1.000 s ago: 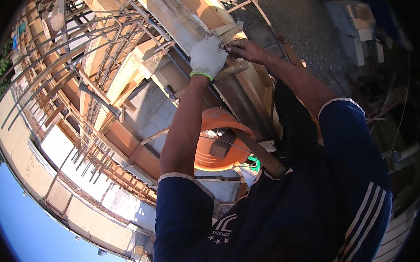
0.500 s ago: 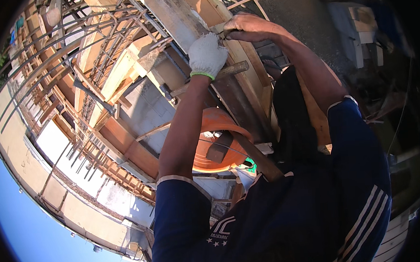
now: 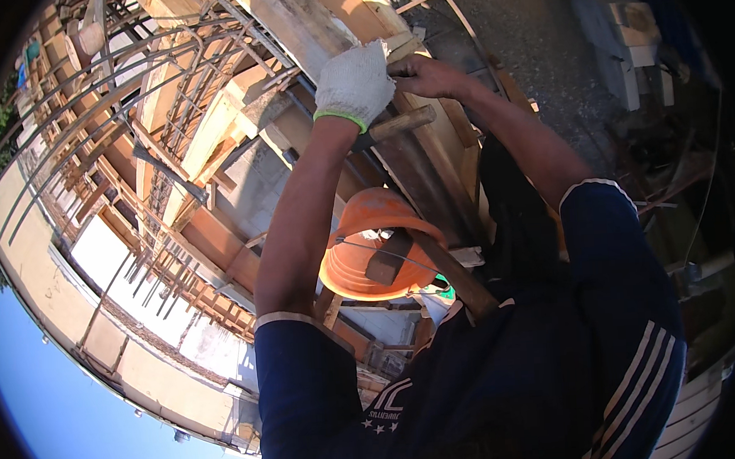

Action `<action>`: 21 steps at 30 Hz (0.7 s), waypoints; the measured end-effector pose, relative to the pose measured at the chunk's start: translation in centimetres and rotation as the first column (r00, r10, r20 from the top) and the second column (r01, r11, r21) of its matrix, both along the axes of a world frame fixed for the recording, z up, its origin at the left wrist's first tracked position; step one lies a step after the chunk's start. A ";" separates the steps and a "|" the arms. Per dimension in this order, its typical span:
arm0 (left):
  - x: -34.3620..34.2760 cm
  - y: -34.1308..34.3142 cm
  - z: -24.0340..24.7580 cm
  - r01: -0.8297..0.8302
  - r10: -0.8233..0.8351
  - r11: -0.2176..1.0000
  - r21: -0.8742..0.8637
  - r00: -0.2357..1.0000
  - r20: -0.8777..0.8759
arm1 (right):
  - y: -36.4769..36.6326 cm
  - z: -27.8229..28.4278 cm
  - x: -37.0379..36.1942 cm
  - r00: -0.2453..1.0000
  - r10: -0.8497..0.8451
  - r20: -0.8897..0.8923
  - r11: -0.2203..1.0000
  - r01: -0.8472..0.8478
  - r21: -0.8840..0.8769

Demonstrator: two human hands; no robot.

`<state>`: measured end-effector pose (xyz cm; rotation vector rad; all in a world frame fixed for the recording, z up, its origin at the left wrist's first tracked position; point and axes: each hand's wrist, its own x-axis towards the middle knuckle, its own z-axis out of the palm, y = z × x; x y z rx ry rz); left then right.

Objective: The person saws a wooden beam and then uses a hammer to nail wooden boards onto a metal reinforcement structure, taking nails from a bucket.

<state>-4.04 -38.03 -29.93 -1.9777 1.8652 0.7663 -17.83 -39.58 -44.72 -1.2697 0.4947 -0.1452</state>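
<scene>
My left hand (image 3: 356,82), in a white knit glove with a green cuff, is closed at the edge of a long wooden beam (image 3: 298,21). Close beside it my bare right hand (image 3: 429,78) has its fingers pinched together near the glove's fingertips. Whatever either hand holds is hidden. Under my left wrist a hammer's wooden handle (image 3: 402,125) lies across the boards, partly covered by my forearm. Nearer to me is an orange bucket (image 3: 362,284) with a thin wire handle. A tool with a dark block head (image 3: 388,259) and a wooden shaft (image 3: 462,287) rests across its mouth.
Bent steel bars (image 3: 150,54) and timber framing spread over the left side. A dark board (image 3: 419,181) runs below my hands. Ground (image 3: 532,46) with scattered wood lies at the far right, near a pale wooden block (image 3: 635,24). A long wall (image 3: 79,286) curves along the left.
My right hand has come down closer to the gloved fingers, and its elbow has lowered. The left hand has shifted slightly left and up. The hammer handle stays across the boards.
</scene>
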 end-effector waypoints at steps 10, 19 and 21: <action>-2.7 -4.3 -0.7 -0.161 0.135 0.969 -0.189 0.980 -0.147 | -2.4 0.3 -2.3 0.991 -0.015 -0.133 0.983 -0.009 -0.181; 0.4 0.5 0.5 -0.063 0.068 0.996 -0.060 0.993 0.100 | -1.4 -3.4 -2.6 0.995 -0.099 0.027 0.978 0.092 0.189; -0.9 0.8 -0.8 -0.067 0.061 0.997 0.030 0.987 0.149 | -1.6 -2.4 -2.6 0.997 -0.078 0.025 0.989 0.074 0.129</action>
